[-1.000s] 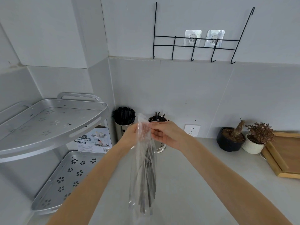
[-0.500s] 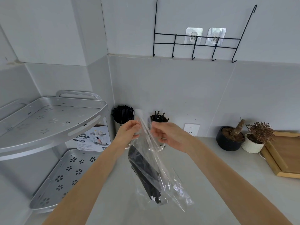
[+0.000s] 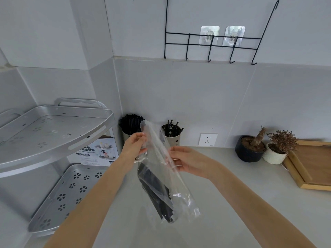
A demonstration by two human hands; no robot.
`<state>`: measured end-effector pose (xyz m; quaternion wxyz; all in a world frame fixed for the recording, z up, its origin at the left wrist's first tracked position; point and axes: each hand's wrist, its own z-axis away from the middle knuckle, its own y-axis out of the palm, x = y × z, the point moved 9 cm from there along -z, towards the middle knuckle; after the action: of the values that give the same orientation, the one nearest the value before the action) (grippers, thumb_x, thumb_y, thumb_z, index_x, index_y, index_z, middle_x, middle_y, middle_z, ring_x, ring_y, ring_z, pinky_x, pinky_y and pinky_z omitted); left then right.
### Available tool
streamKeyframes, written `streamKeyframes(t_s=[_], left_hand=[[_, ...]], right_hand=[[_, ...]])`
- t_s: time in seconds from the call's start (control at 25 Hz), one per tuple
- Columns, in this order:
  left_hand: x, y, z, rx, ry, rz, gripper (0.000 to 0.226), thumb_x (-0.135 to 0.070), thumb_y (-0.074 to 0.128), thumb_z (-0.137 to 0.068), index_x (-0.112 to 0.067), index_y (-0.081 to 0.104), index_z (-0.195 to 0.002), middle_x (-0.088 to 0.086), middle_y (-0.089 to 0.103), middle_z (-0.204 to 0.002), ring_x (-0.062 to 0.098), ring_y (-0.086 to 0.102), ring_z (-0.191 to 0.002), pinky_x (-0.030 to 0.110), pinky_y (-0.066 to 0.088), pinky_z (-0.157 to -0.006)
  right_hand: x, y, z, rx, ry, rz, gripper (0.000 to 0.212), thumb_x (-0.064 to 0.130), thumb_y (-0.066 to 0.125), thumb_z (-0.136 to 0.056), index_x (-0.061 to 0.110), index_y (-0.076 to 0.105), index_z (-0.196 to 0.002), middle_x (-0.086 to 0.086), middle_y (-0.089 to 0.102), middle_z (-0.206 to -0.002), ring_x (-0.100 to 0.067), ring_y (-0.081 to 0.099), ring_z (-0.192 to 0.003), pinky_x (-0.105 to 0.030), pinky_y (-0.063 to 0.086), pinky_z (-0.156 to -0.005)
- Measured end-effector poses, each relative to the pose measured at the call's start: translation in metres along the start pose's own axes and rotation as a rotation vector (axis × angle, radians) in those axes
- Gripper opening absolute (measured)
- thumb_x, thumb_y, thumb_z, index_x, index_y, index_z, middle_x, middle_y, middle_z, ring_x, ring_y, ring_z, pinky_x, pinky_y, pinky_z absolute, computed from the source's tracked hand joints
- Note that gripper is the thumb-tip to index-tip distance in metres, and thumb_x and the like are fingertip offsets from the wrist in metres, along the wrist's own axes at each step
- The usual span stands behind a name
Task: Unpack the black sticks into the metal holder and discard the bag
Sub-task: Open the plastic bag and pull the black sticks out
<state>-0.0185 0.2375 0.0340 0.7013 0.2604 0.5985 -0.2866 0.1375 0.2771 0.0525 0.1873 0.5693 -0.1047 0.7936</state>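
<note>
Sticks (image 3: 157,194) fill the clear bag (image 3: 179,190), its mouth pinched by left hand (image 3: 133,146) and right hand (image 3: 188,161).

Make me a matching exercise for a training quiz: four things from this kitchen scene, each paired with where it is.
Things:
1. bag
2. hook rack
3. tray
4. socket

Places:
A. counter, far right
B. hanging on the wall, up high
C. held up between both hands
D. wall, just above the counter

Pairs: 1-C, 2-B, 3-A, 4-D
</note>
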Motion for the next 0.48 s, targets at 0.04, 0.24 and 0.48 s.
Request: streamKeyframes(t_s=[0.04,0.24,0.48], left_hand=[[0.001,-0.002,0.000,-0.005,0.001,-0.007,0.010,-0.011,0.046,-0.093,-0.012,0.054,-0.098,0.001,0.055,-0.095,0.010,0.056,-0.077,0.016,0.053,-0.064],[0.005,-0.009,-0.001,-0.055,-0.003,-0.023,0.020,-0.007,0.044,-0.093,-0.017,0.055,-0.080,0.000,0.054,-0.080,0.004,0.057,-0.064,0.011,0.051,-0.051],[0.004,-0.016,0.000,-0.111,0.004,-0.035,0.014,-0.009,0.047,-0.093,-0.010,0.058,-0.101,0.010,0.055,-0.105,0.013,0.055,-0.084,0.017,0.052,-0.068]], right_hand=[[0.001,-0.004,0.000,-0.032,-0.006,-0.003,0.018,0.007,0.044,-0.094,0.014,0.054,-0.080,0.003,0.057,-0.068,-0.004,0.055,-0.054,-0.013,0.050,-0.054],[0.015,-0.023,0.001,-0.153,-0.112,-0.082,0.020,0.007,0.047,-0.093,0.016,0.055,-0.077,0.003,0.052,-0.065,-0.009,0.044,-0.056,-0.018,0.037,-0.055],[0.022,-0.046,0.008,-0.266,-0.145,-0.268,0.011,0.008,0.055,-0.089,0.011,0.061,-0.081,0.001,0.054,-0.069,-0.008,0.046,-0.059,-0.015,0.043,-0.056]])
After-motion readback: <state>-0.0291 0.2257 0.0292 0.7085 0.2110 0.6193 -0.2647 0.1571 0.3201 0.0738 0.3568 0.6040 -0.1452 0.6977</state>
